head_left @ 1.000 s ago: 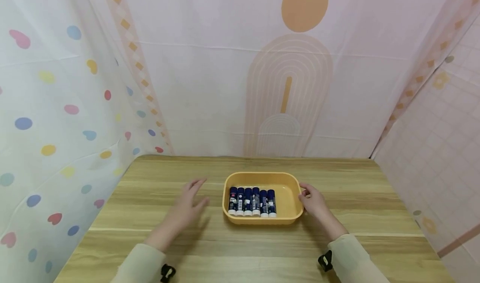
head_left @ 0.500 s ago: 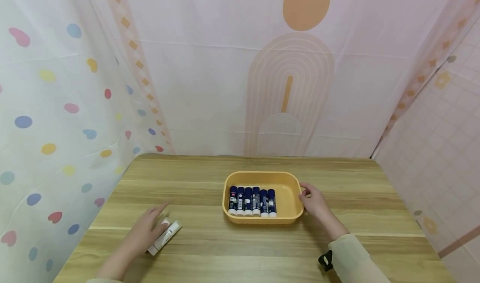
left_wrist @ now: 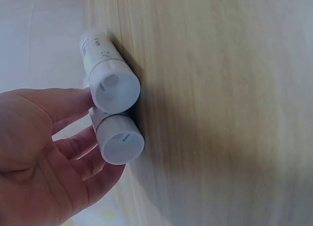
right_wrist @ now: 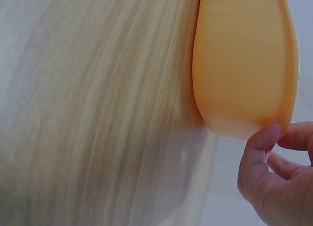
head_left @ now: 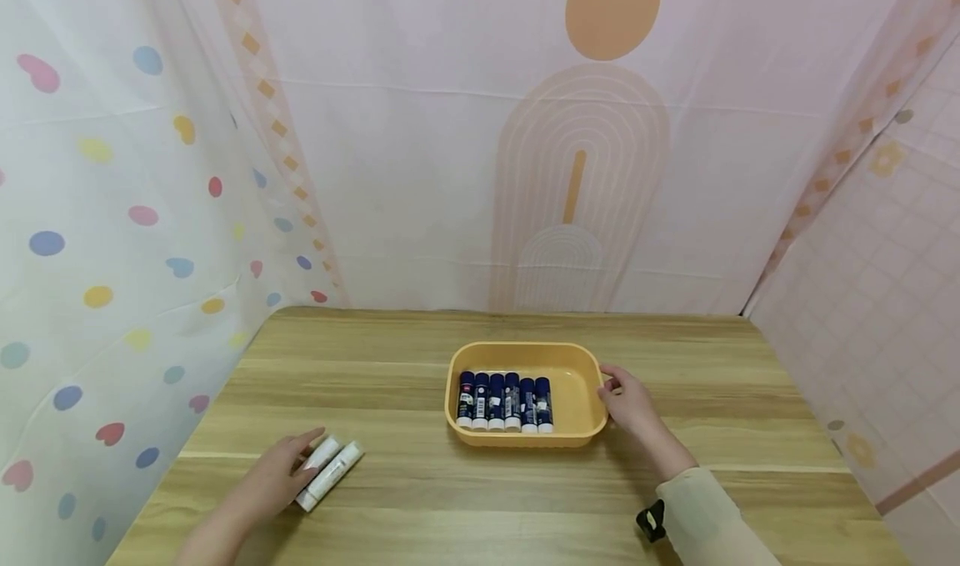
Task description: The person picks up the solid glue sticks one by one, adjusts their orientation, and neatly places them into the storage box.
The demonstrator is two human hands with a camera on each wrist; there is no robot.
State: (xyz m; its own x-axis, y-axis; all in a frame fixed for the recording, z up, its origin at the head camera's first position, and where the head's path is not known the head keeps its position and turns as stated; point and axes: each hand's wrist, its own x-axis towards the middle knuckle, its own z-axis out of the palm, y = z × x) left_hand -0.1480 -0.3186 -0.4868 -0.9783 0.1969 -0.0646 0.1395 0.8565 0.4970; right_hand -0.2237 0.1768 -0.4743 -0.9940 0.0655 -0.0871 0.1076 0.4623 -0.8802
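Observation:
At the left of the table, two white glue sticks lie side by side, the nearer-right one [head_left: 333,476] alongside the one by my left hand [head_left: 268,481]. Thumb and fingers of that hand are around the left glue stick [left_wrist: 122,143], the thumb [left_wrist: 73,102] lying by the line where both sticks meet. My right hand [head_left: 632,401] pinches the right rim of a yellow plastic tray [head_left: 576,408]; the right wrist view shows thumb and finger on the tray's edge [right_wrist: 293,64]. Several dark blue glue sticks with white ends [head_left: 512,403] stand in a row in the tray's left part.
A wooden table [head_left: 465,508] carries everything. Patterned cloths hang behind it [head_left: 420,174] and along both sides. A black strap piece [head_left: 651,522] sits at the right sleeve.
My left hand has moved from beside the tray to the left and nearer, down to the white glue sticks, and its fingers have closed round one. The right hand and tray have stayed put.

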